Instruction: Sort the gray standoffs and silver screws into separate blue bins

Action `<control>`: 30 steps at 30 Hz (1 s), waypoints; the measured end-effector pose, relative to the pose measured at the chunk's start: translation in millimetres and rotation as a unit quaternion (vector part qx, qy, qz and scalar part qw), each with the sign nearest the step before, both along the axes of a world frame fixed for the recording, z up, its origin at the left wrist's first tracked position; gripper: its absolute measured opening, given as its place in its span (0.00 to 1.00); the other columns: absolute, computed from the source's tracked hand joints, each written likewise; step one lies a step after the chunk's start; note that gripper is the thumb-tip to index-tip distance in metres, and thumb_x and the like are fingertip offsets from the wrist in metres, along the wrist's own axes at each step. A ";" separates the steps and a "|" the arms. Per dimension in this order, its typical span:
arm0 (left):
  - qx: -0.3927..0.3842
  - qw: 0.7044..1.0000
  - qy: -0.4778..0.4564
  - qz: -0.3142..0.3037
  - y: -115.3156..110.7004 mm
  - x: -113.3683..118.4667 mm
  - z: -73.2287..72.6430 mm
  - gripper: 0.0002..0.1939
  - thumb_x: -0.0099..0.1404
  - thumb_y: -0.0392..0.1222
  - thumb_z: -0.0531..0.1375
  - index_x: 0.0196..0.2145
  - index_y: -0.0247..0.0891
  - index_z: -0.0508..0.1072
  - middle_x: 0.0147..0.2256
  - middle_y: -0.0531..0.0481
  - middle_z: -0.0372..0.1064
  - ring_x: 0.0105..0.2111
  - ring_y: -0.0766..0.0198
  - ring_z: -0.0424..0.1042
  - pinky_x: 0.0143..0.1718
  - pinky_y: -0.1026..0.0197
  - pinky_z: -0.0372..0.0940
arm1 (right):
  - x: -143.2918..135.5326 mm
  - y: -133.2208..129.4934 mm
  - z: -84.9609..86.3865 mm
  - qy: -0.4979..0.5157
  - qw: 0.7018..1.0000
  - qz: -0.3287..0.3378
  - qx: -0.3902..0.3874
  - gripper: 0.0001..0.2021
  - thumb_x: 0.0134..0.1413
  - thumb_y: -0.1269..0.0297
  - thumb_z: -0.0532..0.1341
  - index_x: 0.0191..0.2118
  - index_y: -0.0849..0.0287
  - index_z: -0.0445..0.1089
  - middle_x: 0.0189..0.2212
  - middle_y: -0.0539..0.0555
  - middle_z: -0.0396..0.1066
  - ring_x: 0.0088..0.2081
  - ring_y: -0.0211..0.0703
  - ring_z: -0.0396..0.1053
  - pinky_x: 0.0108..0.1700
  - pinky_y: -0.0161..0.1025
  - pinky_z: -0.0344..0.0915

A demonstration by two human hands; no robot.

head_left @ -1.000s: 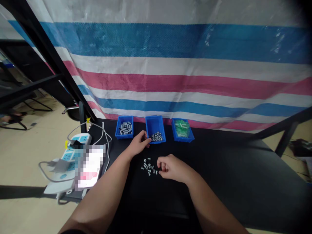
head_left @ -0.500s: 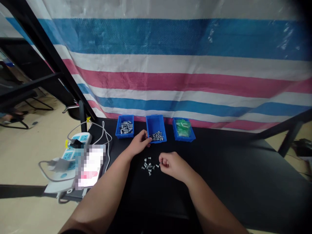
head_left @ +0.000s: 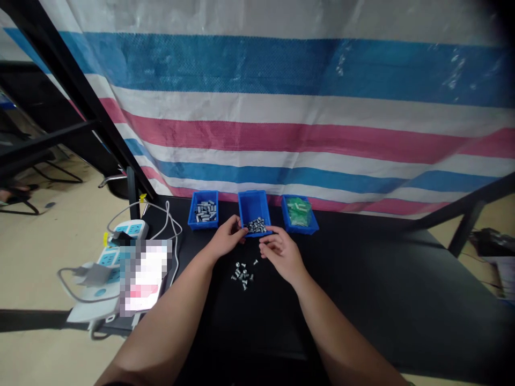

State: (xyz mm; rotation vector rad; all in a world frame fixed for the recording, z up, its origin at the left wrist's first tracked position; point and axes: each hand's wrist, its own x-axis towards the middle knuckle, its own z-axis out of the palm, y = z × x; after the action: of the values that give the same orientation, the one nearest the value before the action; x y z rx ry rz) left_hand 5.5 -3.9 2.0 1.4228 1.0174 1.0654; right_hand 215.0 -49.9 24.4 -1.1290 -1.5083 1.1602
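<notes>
The middle blue bin (head_left: 253,202) holds a heap of small screws (head_left: 256,225) at its near end. My left hand (head_left: 229,236) grips the bin's near left corner between thumb and fingers. Beside the near right corner is my right hand (head_left: 284,254), fingers apart, index fingertip at the rim, nothing visible in it. Several loose screws (head_left: 244,275) lie scattered on the black table (head_left: 354,284) below the bin. To the left, another blue bin (head_left: 192,215) contains metal cylinders (head_left: 206,211). The right blue bin (head_left: 309,229) has a green plastic bag (head_left: 298,211) inside.
At the left edge of the table are a white power strip (head_left: 100,292) with plugs and looping cables, and a phone (head_left: 147,276) with a blurred screen. A striped sheet (head_left: 281,134) hangs behind the bins. Black frame bars (head_left: 88,102) stand at the left.
My right hand has moved up from beside the loose screws to the middle bin, and its fingers have opened. One loose screw has shifted slightly upward. My left hand stays at the bin.
</notes>
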 end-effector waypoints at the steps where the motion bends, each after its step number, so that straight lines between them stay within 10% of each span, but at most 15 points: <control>1: 0.000 1.000 0.000 -0.001 0.1 0.0 -0.4 0.15 0.65 0.50 0.62 0.37 0.39 0.61 0.31 0.55 0.63 0.26 0.67 0.71 0.30 0.63 0.67 | 0.8 -0.9 0.8 -0.051 0.998 0.005 0.029 0.20 0.55 0.60 0.65 0.52 0.56 0.66 0.33 0.51 0.72 0.27 0.38 0.69 0.31 0.37 0.69; 10: 0.000 1.000 0.008 0.002 -0.9 -0.5 0.1 0.15 0.66 0.50 0.62 0.37 0.39 0.61 0.31 0.55 0.64 0.26 0.68 0.71 0.30 0.64 0.66 | -4.1 -12.5 3.1 -0.343 0.917 0.121 0.161 0.09 0.55 0.73 0.62 0.41 0.55 0.76 0.28 0.50 0.71 0.35 0.42 0.68 0.41 0.38 0.63; 17: -0.001 1.000 0.007 0.005 -1.1 0.3 0.4 0.16 0.65 0.49 0.63 0.36 0.39 0.60 0.30 0.56 0.62 0.26 0.67 0.71 0.29 0.65 0.65 | 5.3 -14.3 3.4 -0.235 0.957 0.160 0.051 0.05 0.49 0.74 0.63 0.29 0.57 0.67 0.21 0.44 0.65 0.22 0.34 0.62 0.26 0.31 0.57; 23: -0.001 1.000 -0.001 -0.001 2.1 -0.5 -5.9 0.16 0.65 0.50 0.63 0.37 0.39 0.61 0.32 0.55 0.63 0.27 0.67 0.72 0.29 0.64 0.67 | -8.2 -1.4 -0.6 0.013 0.996 -0.045 0.077 0.13 0.54 0.62 0.66 0.45 0.57 0.69 0.38 0.55 0.74 0.36 0.42 0.74 0.39 0.38 0.70; 30: 0.004 1.000 0.007 -0.002 1.4 -1.5 -4.8 0.15 0.66 0.50 0.62 0.37 0.39 0.61 0.32 0.55 0.64 0.27 0.67 0.72 0.30 0.65 0.66 | 5.3 -12.2 8.6 -0.192 0.971 0.106 0.099 0.04 0.56 0.66 0.64 0.38 0.57 0.73 0.23 0.46 0.65 0.22 0.33 0.59 0.26 0.33 0.58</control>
State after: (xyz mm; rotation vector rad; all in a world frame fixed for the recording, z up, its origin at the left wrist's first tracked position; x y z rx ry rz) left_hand 3.9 -2.5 -2.7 1.4405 1.0201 1.0593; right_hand 220.3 -62.0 33.0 -1.1165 -2.0366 0.9352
